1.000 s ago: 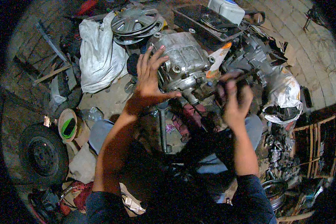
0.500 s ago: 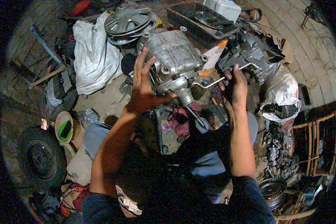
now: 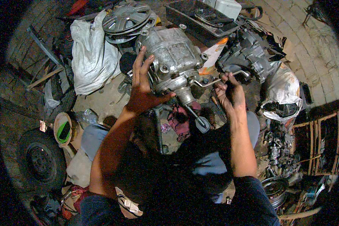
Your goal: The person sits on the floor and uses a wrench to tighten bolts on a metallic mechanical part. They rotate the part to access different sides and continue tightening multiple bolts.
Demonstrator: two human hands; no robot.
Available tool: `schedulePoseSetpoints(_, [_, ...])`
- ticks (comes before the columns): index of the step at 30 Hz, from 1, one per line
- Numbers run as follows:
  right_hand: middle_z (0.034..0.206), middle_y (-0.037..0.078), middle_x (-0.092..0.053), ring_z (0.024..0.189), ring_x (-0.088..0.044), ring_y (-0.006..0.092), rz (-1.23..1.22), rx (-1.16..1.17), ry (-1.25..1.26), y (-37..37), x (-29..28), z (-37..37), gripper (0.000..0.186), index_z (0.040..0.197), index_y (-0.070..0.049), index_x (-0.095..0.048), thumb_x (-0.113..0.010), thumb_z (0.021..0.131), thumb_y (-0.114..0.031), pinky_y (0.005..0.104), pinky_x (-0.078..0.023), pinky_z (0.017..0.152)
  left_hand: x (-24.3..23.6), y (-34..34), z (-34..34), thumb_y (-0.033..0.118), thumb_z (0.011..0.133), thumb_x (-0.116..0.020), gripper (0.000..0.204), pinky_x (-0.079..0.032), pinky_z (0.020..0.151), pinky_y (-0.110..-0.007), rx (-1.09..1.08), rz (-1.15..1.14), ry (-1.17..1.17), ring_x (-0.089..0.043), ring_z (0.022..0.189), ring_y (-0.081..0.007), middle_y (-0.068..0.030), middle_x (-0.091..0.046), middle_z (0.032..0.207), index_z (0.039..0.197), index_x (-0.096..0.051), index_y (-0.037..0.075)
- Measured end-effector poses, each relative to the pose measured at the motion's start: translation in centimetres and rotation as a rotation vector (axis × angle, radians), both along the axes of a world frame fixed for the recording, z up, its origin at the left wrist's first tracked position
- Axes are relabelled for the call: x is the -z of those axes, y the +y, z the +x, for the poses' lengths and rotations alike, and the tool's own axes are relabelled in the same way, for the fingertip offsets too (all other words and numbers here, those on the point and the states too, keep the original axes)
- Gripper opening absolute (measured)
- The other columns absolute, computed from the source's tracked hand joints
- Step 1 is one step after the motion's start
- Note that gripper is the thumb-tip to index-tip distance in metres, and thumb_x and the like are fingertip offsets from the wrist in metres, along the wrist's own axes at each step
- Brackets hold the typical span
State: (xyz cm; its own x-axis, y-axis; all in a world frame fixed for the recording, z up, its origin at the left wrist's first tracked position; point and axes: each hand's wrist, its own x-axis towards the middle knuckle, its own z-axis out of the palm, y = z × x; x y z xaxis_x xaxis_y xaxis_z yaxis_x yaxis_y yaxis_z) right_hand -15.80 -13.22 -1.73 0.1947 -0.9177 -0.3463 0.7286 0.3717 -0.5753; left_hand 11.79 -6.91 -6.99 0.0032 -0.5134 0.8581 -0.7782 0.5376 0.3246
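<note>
A silver metal gearbox housing (image 3: 172,47) lies in front of me, its narrow neck toward me. From the neck sticks a rod with a flat loop-shaped end (image 3: 203,124). My left hand (image 3: 141,92) rests against the housing's left side, fingers stretched upward and thumb spread toward the neck. My right hand (image 3: 231,92) is closed on the middle of a crank-shaped speed brace (image 3: 206,85). The brace's inner end meets the right side of the neck, where the contact is too small to make out; its outer bend pokes out beyond my fingers.
Behind the housing are stacked wheel covers (image 3: 126,20) and a black tray (image 3: 188,23). Another grey metal casing (image 3: 248,52) stands to the right. White sacks (image 3: 90,60) flank the area. A tyre (image 3: 41,160) and a bucket (image 3: 59,139) are at left, a shelf frame at right.
My right hand has swung nearer to me and curled, turning the brace so that its outer end sits lower. My left hand keeps its place on the housing. The whole view has shifted slightly.
</note>
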Motion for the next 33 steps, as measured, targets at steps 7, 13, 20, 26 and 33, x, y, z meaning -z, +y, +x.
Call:
schedulePoseSetpoints(7, [0.081,0.003,-0.049,0.065,-0.040,0.0142,-0.087,-0.049,-0.104,-0.2,1.8,-0.7,0.014,0.097,-0.007,-0.049,-0.053,0.103,-0.019,0.0276,-0.041,0.062,-1.8,1.4,-1.1,0.045,0.059,-0.092,0.114,-0.030,0.114,-0.058,-0.001,0.004,0.001,-0.031,0.141,-0.0498,-0.0314,-0.026,0.155,0.147,-0.033,0.005])
schedulePoseSetpoints(13, [0.084,0.002,-0.053,0.078,-0.052,0.0150,-0.537,0.113,0.701,4.0,-5.5,2.0,0.022,0.101,-0.007,-0.056,-0.059,0.101,-0.029,0.0337,-0.047,0.070,-0.6,0.5,-1.2,0.044,0.060,-0.091,0.111,-0.030,0.115,-0.057,-0.009,-0.066,0.021,-0.032,0.141,-0.0487,-0.0302,-0.026,0.155,0.147,-0.034,0.005])
schedulePoseSetpoints(20, [0.089,0.018,-0.060,0.090,-0.061,0.0381,-1.853,-0.420,1.543,10.0,-2.6,7.0,0.025,0.107,-0.002,-0.066,-0.062,0.084,-0.010,0.0449,-0.053,0.075,1.4,-1.9,-0.1,0.047,0.059,-0.091,0.112,-0.029,0.115,-0.057,0.055,0.108,0.279,-0.033,0.140,-0.0478,-0.0269,-0.027,0.156,0.147,-0.035,0.007])
schedulePoseSetpoints(26, [0.093,0.011,-0.065,0.091,-0.060,0.0296,-2.163,-0.499,1.756,9.9,1.0,6.8,0.020,0.099,-0.013,-0.074,-0.064,0.083,-0.023,0.0390,-0.053,0.073,-0.8,1.1,-1.2,0.050,0.057,-0.092,0.115,-0.029,0.114,-0.058,-0.033,-0.002,0.021,-0.033,0.140,-0.0476,-0.0263,-0.027,0.156,0.147,-0.035,0.007])
schedulePoseSetpoints(33, [0.093,0.009,-0.065,0.090,-0.060,0.0267,-2.094,-0.365,1.579,10.0,-1.8,6.4,0.017,0.096,-0.019,-0.074,-0.064,0.084,-0.025,0.0363,-0.052,0.075,-0.8,1.2,-1.1,0.050,0.055,-0.092,0.117,-0.028,0.114,-0.060,-0.064,-0.013,0.001,-0.033,0.140,-0.0480,-0.0254,-0.028,0.156,0.148,-0.034,0.009])
